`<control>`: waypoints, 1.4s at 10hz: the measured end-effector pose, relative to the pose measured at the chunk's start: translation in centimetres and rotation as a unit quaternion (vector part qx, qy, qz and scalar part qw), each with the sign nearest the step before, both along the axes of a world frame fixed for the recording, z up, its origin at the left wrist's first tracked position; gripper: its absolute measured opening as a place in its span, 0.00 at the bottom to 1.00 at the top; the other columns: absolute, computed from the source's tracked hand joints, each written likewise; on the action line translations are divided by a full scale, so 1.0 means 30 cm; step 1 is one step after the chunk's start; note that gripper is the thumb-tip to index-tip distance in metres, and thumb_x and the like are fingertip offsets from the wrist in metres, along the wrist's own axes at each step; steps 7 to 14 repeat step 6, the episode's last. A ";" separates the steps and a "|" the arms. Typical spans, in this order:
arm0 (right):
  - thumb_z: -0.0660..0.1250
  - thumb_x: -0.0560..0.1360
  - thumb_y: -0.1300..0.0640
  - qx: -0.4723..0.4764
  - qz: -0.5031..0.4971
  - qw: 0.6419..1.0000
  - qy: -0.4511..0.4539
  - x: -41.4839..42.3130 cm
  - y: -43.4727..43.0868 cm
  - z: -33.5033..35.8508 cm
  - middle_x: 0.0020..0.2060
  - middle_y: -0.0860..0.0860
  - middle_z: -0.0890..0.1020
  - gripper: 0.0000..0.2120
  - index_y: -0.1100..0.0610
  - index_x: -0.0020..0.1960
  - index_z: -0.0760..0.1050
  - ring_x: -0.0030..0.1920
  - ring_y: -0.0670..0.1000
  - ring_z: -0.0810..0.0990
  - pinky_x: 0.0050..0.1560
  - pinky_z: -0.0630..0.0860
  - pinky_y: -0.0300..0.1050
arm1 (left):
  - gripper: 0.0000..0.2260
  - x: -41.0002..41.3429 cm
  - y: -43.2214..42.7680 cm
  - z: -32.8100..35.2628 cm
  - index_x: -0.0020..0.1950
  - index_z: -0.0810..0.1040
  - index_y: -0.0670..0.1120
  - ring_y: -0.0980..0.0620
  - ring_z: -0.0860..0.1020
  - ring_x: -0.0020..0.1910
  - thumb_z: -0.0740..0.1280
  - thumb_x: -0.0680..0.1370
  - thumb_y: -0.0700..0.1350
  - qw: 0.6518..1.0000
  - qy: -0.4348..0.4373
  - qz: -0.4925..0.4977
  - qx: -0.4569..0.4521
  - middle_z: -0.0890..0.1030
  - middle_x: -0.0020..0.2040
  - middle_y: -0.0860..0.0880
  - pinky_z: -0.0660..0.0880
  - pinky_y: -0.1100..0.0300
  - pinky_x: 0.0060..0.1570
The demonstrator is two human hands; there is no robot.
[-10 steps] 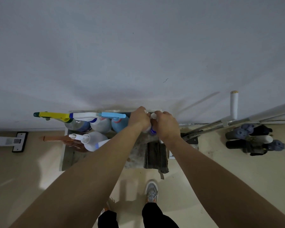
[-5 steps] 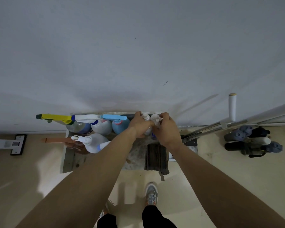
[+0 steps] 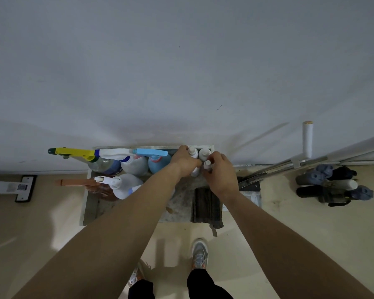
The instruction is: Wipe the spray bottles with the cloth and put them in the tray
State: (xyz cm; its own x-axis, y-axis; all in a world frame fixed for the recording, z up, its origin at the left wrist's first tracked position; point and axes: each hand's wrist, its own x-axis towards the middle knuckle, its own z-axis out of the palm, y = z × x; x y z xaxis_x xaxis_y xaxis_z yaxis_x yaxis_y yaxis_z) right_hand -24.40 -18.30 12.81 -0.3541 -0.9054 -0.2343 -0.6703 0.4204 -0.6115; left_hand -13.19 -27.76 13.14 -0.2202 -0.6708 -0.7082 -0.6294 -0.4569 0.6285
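A grey tray point(image 3: 91, 203) stands on the floor against the wall. Several trigger spray bottles stand in its left half: a yellow-headed one point(image 3: 73, 152), a white-headed one point(image 3: 117, 153), a light-blue-headed one point(image 3: 152, 152), and a white bottle point(image 3: 125, 184) in front. Small white-capped bottles cluster at the tray's back right. My left hand point(image 3: 185, 161) grips one small bottle point(image 3: 192, 152). My right hand point(image 3: 221, 176) pinches another small bottle point(image 3: 207, 165); a third point(image 3: 204, 153) stands behind it. The dark cloth point(image 3: 206, 207) lies over the tray's front right edge.
A brown bottle point(image 3: 78, 182) lies at the tray's left. Metal poles point(image 3: 289, 162) and a white handle point(image 3: 307, 137) lean on the wall at right. Dark rolled items point(image 3: 333, 186) lie on the floor far right. A white floor fitting point(image 3: 22, 187) is at left. My shoes are below.
My hands have shifted slightly among the small bottles at the tray's back right; the right hand now holds one small bottle a little nearer to me. The cloth has stayed put.
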 end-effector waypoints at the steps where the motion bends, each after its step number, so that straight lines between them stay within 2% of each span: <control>1: 0.65 0.78 0.57 0.010 0.004 0.999 0.036 0.005 -0.011 0.003 0.55 0.55 0.78 0.12 0.57 0.60 0.72 0.48 0.58 0.79 0.43 0.78 0.54 | 0.30 -0.002 0.003 -0.001 0.70 0.68 0.45 0.44 0.77 0.60 0.74 0.70 0.41 1.000 0.006 -0.005 0.008 0.77 0.62 0.45 0.77 0.47 0.61; 2: 0.64 0.78 0.58 0.026 0.003 0.998 0.052 0.012 -0.016 0.009 0.54 0.56 0.78 0.11 0.58 0.61 0.72 0.48 0.59 0.79 0.44 0.78 0.56 | 0.35 -0.001 0.006 -0.003 0.70 0.69 0.46 0.43 0.78 0.60 0.75 0.63 0.45 1.000 0.011 -0.007 0.011 0.78 0.62 0.44 0.79 0.45 0.59; 3: 0.66 0.78 0.58 0.025 -0.006 0.999 0.036 0.009 -0.007 0.003 0.53 0.56 0.77 0.10 0.58 0.58 0.71 0.47 0.59 0.78 0.43 0.77 0.55 | 0.36 0.002 0.010 0.009 0.69 0.70 0.45 0.43 0.78 0.59 0.76 0.62 0.46 1.000 -0.001 -0.027 -0.006 0.78 0.61 0.44 0.78 0.49 0.56; 4: 0.68 0.77 0.58 0.032 -0.009 0.999 0.018 0.002 -0.001 0.022 0.55 0.56 0.75 0.13 0.58 0.59 0.70 0.49 0.59 0.78 0.45 0.78 0.55 | 0.32 0.010 0.008 0.007 0.70 0.68 0.44 0.45 0.77 0.60 0.76 0.68 0.43 0.998 -0.019 -0.051 -0.026 0.77 0.63 0.45 0.76 0.54 0.55; 5: 0.71 0.75 0.56 0.049 0.010 0.998 0.025 -0.005 0.013 0.050 0.57 0.55 0.74 0.17 0.57 0.61 0.70 0.50 0.60 0.79 0.46 0.79 0.57 | 0.34 0.024 0.019 0.016 0.72 0.67 0.44 0.45 0.77 0.60 0.76 0.69 0.44 0.995 -0.041 -0.079 -0.047 0.77 0.64 0.46 0.77 0.53 0.56; 6: 0.72 0.74 0.51 0.086 0.031 0.993 0.071 -0.023 0.022 0.091 0.59 0.55 0.73 0.23 0.56 0.64 0.68 0.51 0.62 0.80 0.45 0.78 0.54 | 0.32 0.039 0.043 0.053 0.71 0.67 0.45 0.45 0.78 0.58 0.74 0.70 0.49 0.986 -0.060 -0.120 -0.103 0.78 0.62 0.47 0.76 0.55 0.53; 14: 0.72 0.74 0.51 0.086 0.031 0.993 0.071 -0.023 0.022 0.091 0.59 0.55 0.73 0.23 0.56 0.64 0.68 0.51 0.62 0.80 0.45 0.78 0.54 | 0.32 0.039 0.043 0.053 0.71 0.67 0.45 0.45 0.78 0.58 0.74 0.70 0.49 0.986 -0.060 -0.120 -0.103 0.78 0.62 0.47 0.76 0.55 0.53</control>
